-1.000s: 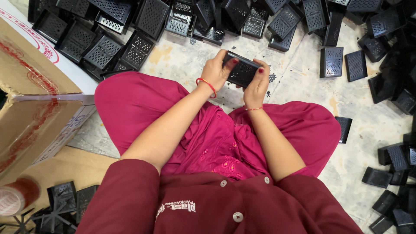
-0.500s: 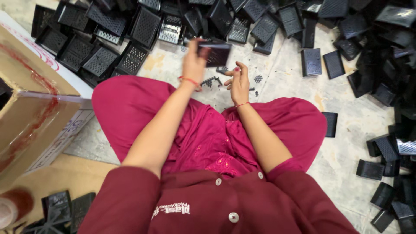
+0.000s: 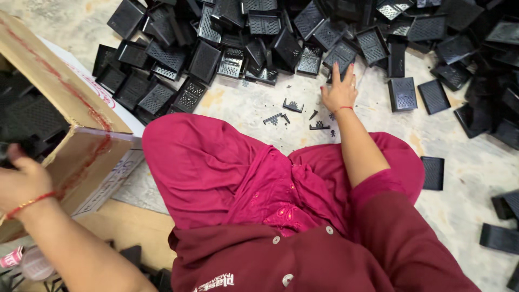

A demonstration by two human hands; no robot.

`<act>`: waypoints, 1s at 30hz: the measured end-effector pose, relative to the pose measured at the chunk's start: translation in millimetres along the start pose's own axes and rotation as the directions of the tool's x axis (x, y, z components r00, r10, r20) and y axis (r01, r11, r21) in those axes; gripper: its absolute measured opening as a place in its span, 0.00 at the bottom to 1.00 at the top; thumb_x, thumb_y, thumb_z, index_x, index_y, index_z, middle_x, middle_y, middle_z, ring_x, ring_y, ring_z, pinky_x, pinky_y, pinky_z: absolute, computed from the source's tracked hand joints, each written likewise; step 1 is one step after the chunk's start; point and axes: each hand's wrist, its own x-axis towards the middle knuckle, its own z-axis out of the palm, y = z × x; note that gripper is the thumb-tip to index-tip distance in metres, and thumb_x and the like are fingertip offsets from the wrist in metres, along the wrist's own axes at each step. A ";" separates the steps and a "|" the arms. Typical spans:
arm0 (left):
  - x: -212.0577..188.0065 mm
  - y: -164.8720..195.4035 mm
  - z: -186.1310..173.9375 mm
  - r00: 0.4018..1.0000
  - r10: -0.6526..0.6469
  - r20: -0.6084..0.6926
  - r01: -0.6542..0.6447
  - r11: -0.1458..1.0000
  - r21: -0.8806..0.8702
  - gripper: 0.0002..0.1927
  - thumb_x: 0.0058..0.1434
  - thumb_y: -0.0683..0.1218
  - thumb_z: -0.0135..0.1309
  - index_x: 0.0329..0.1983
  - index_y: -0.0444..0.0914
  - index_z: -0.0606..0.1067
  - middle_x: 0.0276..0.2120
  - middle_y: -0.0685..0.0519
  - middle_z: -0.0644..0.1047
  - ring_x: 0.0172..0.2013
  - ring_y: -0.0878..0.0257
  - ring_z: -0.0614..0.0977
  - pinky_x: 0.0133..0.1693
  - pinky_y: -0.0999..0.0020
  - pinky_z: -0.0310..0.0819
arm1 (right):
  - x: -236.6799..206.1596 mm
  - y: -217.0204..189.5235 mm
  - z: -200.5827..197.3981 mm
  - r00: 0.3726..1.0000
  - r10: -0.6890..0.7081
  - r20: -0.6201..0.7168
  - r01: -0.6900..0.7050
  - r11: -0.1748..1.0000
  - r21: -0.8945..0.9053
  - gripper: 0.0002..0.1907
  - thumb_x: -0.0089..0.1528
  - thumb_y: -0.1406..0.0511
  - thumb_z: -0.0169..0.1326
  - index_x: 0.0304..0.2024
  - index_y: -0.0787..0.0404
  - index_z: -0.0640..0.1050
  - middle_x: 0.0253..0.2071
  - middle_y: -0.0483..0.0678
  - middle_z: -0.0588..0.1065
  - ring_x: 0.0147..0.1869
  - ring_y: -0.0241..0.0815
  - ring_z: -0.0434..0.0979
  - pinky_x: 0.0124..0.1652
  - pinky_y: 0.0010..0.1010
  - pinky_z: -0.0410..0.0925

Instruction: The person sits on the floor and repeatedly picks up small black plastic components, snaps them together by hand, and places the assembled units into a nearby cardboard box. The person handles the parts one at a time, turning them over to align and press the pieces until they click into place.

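Note:
My left hand [image 3: 22, 181] is at the far left, at the open side of a cardboard box [image 3: 81, 135]. Its fingers are curled around a black plastic grille piece [image 3: 15, 147], partly hidden at the frame edge. My right hand [image 3: 339, 91] reaches forward over the floor with fingers spread. Its fingertips touch a black grille piece [image 3: 341, 55] at the near edge of a large pile of black plastic grille pieces [image 3: 259, 32]. Both wrists wear a thin red band.
The box holds more black pieces [image 3: 32, 116]. Small broken black fragments [image 3: 286, 111] lie on the pale floor before my magenta-clothed knees [image 3: 216, 162]. Loose grille pieces [image 3: 432, 172] are scattered to the right. A bottle [image 3: 24, 262] lies at the lower left.
The hands have parted. My left hand swung left to the cardboard box with the black piece. My right hand moved forward to the pile's edge. The view shifted left.

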 end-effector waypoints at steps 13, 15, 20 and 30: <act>-107.2 406.8 50.9 0.751 0.651 0.108 -0.081 0.254 -0.964 0.30 0.63 0.49 0.68 0.65 0.38 0.70 0.60 0.45 0.73 0.63 0.50 0.73 0.65 0.57 0.65 | -26.0 -14.1 -17.6 0.990 0.131 0.056 -0.143 0.909 0.392 0.10 0.61 0.59 0.66 0.38 0.57 0.81 0.44 0.48 0.79 0.49 0.44 0.80 0.47 0.38 0.71; -142.8 443.7 76.5 0.582 0.576 0.574 0.516 0.285 -0.808 0.39 0.60 0.56 0.64 0.70 0.45 0.61 0.60 0.49 0.69 0.58 0.54 0.74 0.55 0.54 0.73 | -32.7 -26.1 -18.7 0.999 -0.037 0.006 0.027 0.815 0.579 0.07 0.60 0.64 0.66 0.37 0.59 0.81 0.40 0.47 0.80 0.42 0.41 0.83 0.41 0.31 0.73; -175.8 461.1 133.3 0.177 0.554 0.814 0.961 0.081 -0.264 0.37 0.55 0.61 0.62 0.63 0.46 0.61 0.44 0.48 0.76 0.37 0.58 0.82 0.32 0.59 0.79 | -73.4 -74.8 -19.0 0.860 -0.510 0.024 0.397 0.697 0.598 0.08 0.59 0.68 0.67 0.39 0.58 0.81 0.45 0.48 0.80 0.41 0.43 0.80 0.39 0.31 0.73; -152.2 462.6 163.7 0.573 0.061 0.817 0.814 -0.155 -0.559 0.48 0.55 0.65 0.63 0.68 0.32 0.59 0.39 0.50 0.76 0.32 0.65 0.77 0.35 0.73 0.73 | 8.8 -147.4 -2.3 0.875 -0.484 0.001 0.397 0.719 0.571 0.25 0.65 0.73 0.59 0.65 0.62 0.72 0.60 0.56 0.75 0.55 0.47 0.81 0.49 0.32 0.76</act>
